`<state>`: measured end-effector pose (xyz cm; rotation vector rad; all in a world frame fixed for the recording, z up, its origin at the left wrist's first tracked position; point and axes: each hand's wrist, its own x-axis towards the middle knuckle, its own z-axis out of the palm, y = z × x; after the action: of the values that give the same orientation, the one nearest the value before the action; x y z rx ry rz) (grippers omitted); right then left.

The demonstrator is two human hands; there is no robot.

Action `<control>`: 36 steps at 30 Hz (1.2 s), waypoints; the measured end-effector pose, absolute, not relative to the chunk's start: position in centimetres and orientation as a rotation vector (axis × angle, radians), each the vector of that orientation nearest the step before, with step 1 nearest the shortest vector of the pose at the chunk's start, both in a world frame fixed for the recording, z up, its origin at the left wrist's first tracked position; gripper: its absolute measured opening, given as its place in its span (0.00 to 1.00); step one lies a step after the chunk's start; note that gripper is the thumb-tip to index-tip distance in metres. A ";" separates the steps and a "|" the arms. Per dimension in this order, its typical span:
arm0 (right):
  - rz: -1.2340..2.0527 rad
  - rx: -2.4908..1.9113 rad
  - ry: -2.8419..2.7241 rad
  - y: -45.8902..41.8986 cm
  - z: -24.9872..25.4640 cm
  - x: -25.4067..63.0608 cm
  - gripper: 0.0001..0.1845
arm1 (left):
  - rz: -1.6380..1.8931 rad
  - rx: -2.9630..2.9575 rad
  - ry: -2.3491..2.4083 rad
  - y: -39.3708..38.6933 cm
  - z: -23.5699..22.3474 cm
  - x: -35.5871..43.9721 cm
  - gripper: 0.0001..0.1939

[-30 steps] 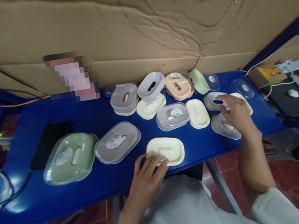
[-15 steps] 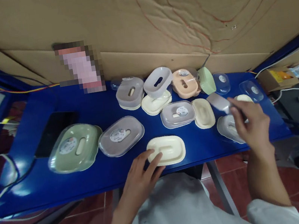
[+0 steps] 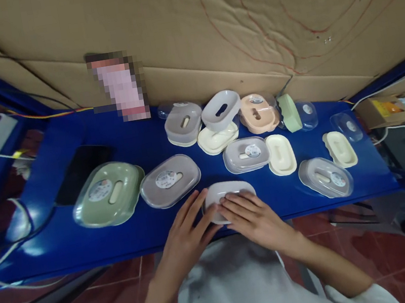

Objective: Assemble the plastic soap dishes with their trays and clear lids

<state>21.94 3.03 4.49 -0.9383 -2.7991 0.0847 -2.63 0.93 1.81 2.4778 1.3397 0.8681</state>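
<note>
A grey plastic soap dish tray lies at the front edge of the table, over a cream base that is now almost wholly covered. Across its top and right side my right hand rests flat, fingers stretched out. My left hand touches the tray's left end with its fingers extended and apart. To the left are a grey soap dish and a green soap dish, both under clear lids with round labels. Behind the tray sits another lidded grey soap dish beside a cream base.
Along the back stand a grey soap dish, a tilted grey tray, a peach soap dish and a green piece. Rightward are a lidded grey dish and a cream base. A dark phone-like slab lies left.
My right hand has come from the right with the grey tray and is now on it over the cream base. My left hand stays at the base's left end.
</note>
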 end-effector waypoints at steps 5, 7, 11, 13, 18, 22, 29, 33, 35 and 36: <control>0.288 -0.919 -2.842 3.6 5.8 22.1 0.28 | 0.864 2.422 1.340 1.0 1.2 -3.2 0.19; 0.488 -0.838 -2.739 5.5 7.8 22.4 0.25 | 0.887 2.394 1.332 1.1 1.1 -3.2 0.19; 0.364 -0.873 -2.581 14.3 11.8 20.1 0.20 | 0.936 2.346 1.325 1.2 1.1 -3.0 0.18; 0.250 -0.943 -2.630 19.9 12.3 16.8 0.22 | 0.933 2.335 1.332 1.3 1.2 -2.9 0.16; 0.141 -1.292 -2.741 28.8 9.6 9.2 0.43 | 0.926 2.341 1.369 1.1 1.3 -2.7 0.17; 0.201 -1.339 -2.792 30.0 7.4 8.8 0.44 | 0.962 2.346 1.396 1.1 1.2 -2.7 0.17; 0.332 -1.081 -2.750 28.9 11.0 12.8 0.38 | 0.943 2.317 1.327 1.3 1.2 -3.1 0.17; 0.111 -0.937 -2.690 19.2 13.6 17.4 0.39 | 0.985 2.169 1.289 1.1 0.9 -3.4 0.19; 0.179 -0.968 -2.670 12.7 12.4 19.9 0.42 | 1.016 2.038 1.273 1.1 0.7 -3.6 0.22; 0.208 -0.997 -2.638 9.8 11.2 20.9 0.44 | 1.025 1.975 1.265 1.1 0.6 -3.7 0.25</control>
<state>20.94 9.77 11.20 -0.9973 -2.6376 0.2080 -3.75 1.12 0.57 1.9749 1.2648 1.0253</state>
